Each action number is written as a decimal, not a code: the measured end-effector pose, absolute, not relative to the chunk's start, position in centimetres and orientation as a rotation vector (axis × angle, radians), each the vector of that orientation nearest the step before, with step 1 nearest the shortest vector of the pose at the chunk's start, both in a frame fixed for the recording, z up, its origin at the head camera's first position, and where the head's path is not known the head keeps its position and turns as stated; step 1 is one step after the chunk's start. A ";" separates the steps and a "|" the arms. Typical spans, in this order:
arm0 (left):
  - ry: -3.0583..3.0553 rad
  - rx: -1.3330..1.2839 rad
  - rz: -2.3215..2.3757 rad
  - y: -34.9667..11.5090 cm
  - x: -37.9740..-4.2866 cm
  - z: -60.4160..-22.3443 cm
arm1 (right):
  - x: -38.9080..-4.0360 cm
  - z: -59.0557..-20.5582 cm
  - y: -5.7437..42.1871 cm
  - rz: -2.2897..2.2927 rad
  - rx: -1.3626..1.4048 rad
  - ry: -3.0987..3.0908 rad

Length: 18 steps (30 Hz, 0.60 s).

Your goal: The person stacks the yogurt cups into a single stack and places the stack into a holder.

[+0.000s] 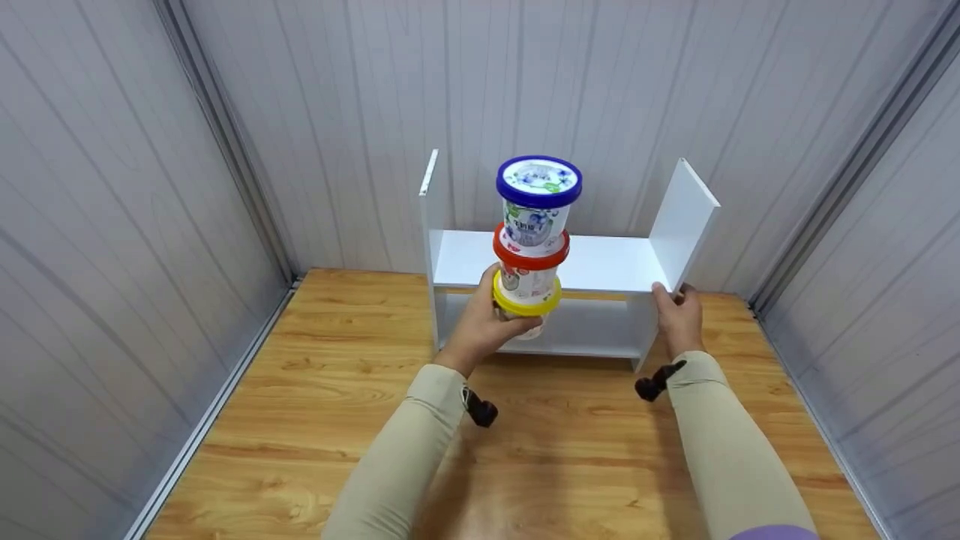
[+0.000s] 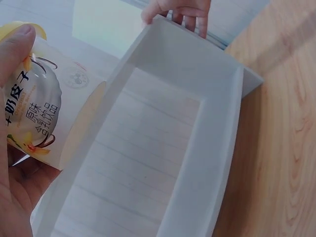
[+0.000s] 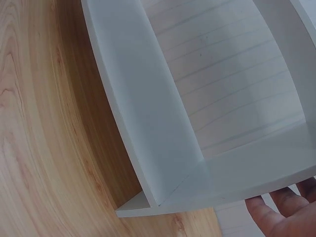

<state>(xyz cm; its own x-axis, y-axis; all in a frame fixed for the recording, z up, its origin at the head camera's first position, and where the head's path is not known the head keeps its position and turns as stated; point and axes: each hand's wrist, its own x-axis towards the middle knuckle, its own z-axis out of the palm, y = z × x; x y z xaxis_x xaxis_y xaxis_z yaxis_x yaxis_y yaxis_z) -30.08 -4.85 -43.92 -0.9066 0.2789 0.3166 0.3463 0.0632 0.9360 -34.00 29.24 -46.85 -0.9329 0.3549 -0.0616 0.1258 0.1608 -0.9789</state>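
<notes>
My left hand (image 1: 478,330) grips the lowest of three stacked tubs, a yellow-lidded tub (image 1: 526,306) printed with yellow flowers. A red-lidded tub (image 1: 529,279) stands on it, and a blue-lidded tub (image 1: 534,225) tops the stack, which is held in front of a small white shelf (image 1: 607,262). In the left wrist view, the yellow-lidded tub (image 2: 64,94) sits between thumb and fingers, near the shelf board. My right hand (image 1: 681,319) holds the shelf's right side panel, thumb at the front edge and fingers outside; in the right wrist view the fingers (image 3: 281,205) touch that panel.
The shelf stands on a wood-grain surface (image 1: 337,405), with two upright side panels and two horizontal boards. Pale panelled walls rise at the back (image 1: 360,135), left (image 1: 112,225) and right (image 1: 885,285). A black wrist camera (image 1: 480,411) hangs below the left sleeve.
</notes>
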 end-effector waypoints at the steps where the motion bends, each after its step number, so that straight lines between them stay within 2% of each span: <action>1: -2.254 -0.655 -2.014 -4.9 -30.1 -43.8 | -34.0 -46.8 29.3 1.865 -0.473 -2.250; 18: -2.353 -0.546 -1.837 -5.9 -31.3 -41.6 | -33.7 -46.6 29.1 1.899 -0.463 -2.243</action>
<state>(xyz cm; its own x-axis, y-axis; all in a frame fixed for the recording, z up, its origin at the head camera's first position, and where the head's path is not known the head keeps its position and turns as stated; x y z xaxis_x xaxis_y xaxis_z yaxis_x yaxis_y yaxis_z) -31.35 -5.94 -41.64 -0.9296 0.2136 0.3002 0.3431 0.2046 0.9168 -33.75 29.14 -46.57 -0.9380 0.3389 -0.0726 0.1274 0.1423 -0.9816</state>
